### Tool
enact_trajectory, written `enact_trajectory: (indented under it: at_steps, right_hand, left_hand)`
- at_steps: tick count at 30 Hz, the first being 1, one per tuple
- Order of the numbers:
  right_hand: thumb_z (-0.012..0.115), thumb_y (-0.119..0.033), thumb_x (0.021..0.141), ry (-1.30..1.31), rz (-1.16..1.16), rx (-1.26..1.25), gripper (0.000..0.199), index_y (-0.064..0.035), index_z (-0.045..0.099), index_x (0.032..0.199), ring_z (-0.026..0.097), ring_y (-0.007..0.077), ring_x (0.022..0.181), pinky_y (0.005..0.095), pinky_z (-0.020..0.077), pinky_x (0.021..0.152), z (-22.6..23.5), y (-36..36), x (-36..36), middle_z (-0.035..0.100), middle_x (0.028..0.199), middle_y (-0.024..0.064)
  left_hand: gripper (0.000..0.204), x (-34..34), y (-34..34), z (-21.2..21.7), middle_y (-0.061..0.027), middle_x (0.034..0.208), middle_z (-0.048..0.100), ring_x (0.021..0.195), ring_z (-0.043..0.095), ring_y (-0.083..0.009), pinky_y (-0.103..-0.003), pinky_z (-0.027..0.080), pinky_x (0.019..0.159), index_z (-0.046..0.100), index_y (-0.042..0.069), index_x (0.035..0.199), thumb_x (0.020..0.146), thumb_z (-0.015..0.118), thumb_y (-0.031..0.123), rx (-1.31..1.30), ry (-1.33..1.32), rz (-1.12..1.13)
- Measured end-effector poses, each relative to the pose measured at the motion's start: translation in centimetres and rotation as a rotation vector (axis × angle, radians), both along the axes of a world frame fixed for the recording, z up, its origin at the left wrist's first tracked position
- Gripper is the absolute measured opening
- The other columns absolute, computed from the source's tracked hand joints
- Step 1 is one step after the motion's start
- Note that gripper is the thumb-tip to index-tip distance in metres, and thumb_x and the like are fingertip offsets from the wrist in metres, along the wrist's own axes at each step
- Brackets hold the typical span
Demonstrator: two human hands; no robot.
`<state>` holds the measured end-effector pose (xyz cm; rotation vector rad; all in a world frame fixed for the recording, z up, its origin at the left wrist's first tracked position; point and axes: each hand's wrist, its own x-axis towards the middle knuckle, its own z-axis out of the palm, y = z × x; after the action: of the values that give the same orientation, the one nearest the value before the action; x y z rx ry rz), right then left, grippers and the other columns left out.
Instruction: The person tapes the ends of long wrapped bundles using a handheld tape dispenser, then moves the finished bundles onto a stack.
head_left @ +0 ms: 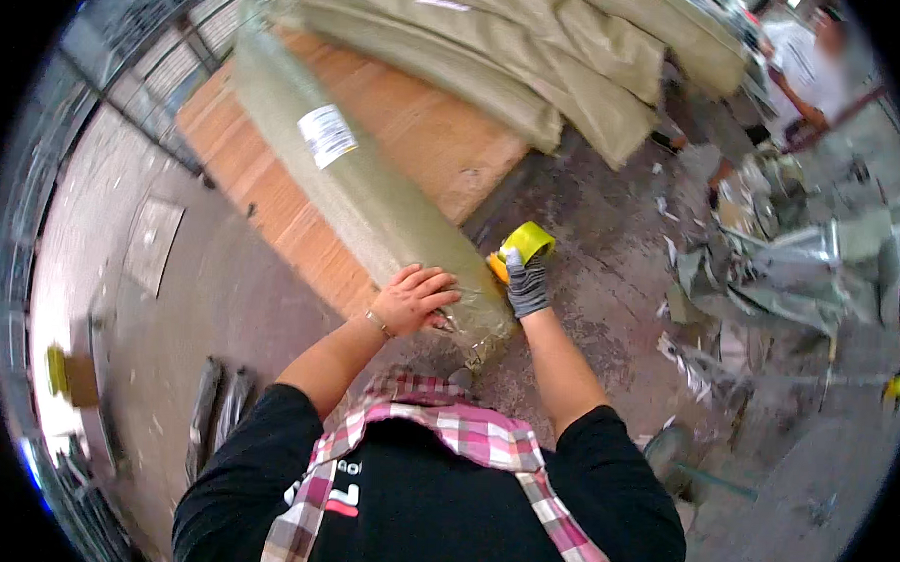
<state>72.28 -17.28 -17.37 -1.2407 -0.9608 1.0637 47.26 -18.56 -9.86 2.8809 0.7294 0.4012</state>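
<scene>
A long package wrapped in olive-tan woven sheeting (374,194) lies slantwise across a wooden board (426,122), its near end reaching past the board toward me. A white label (326,136) sits on its upper part. My bare left hand (415,298) rests on the package near that end, fingers spread. In my right hand (526,282), which wears a grey striped glove, is a tape dispenser (531,241) with a yellow roll and an orange part. It is held close beside the package's right edge. Clear, shiny material covers the near end.
Several more wrapped packages (537,56) lie at the far side. Scrap sheeting and debris (797,273) are heaped on the right, with another person (804,80) beyond. Metal railing (129,96) runs along the left; two dark wrapped bars (218,407) lie on the floor.
</scene>
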Motion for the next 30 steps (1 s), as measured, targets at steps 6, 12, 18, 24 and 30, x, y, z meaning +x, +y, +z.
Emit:
enact_trajectory:
  at_steps: [6, 12, 18, 24, 30]
  right_hand:
    - [0.047, -0.046, 0.076, -0.82, 0.321, -0.052, 0.053, -0.0082, 0.044, 0.114, 0.044, 0.0304, 0.107, 0.0373, 0.0334, 0.092, -1.6, 9.1, 1.8, 0.048, 0.114, 0.0149]
    - [0.045, -0.024, 0.079, -1.646, 0.727, 0.034, 0.034, -0.0089, 0.05, 0.11, 0.044, 0.0279, 0.108, 0.0386, 0.0291, 0.095, 9.3, 16.7, -5.7, 0.052, 0.11, 0.0144]
    - [0.047, -0.044, 0.079, -0.554, 0.455, -0.605, 0.054, -0.001, 0.047, 0.111, 0.048, 0.0276, 0.102, 0.0367, 0.0368, 0.087, 6.0, 5.2, 1.1, 0.052, 0.11, 0.0132]
    - [0.036, -0.06, 0.079, -0.642, 0.469, -0.676, 0.072, 0.0016, 0.046, 0.114, 0.047, 0.0353, 0.102, 0.0371, 0.0362, 0.089, 9.1, -4.0, -0.1, 0.048, 0.114, 0.0204]
    - [0.041, -0.045, 0.082, -1.242, 0.112, -0.237, 0.056, 0.0024, 0.047, 0.111, 0.05, 0.035, 0.097, 0.0367, 0.038, 0.086, 16.8, -6.7, -2.6, 0.051, 0.108, 0.0218]
  left_hand:
    - [0.045, -0.1, 0.0, -1.4, -0.0005, 0.12, 0.042, 0.113, 0.038, -0.0209, -0.044, 0.031, 0.091, 0.049, 0.023, 0.109, 0.068, 0.062, 0.036, -0.03, -0.068, 0.028]
    - [0.051, -0.2, 1.9, 0.1, -0.0032, 0.126, 0.038, 0.115, 0.038, -0.0219, -0.041, 0.031, 0.094, 0.045, 0.02, 0.115, 0.068, 0.063, 0.031, -0.1, -0.083, -0.084]
    - [0.05, -6.9, 6.4, -0.1, -0.0173, 0.112, 0.048, 0.104, 0.046, -0.0271, -0.039, 0.037, 0.088, 0.04, 0.002, 0.117, 0.072, 0.059, 0.013, -0.551, -0.702, 0.946]
    - [0.044, -9.8, 15.9, -0.7, -0.0074, 0.11, 0.05, 0.102, 0.046, -0.0202, -0.034, 0.034, 0.09, 0.044, 0.008, 0.115, 0.088, 0.032, 0.04, -1.787, -1.865, 0.86]
    - [0.043, -5.6, 17.2, 0.3, -0.0107, 0.115, 0.048, 0.102, 0.047, -0.0209, -0.038, 0.032, 0.092, 0.045, 0.007, 0.114, 0.086, 0.035, 0.038, -1.714, -2.13, 0.457]
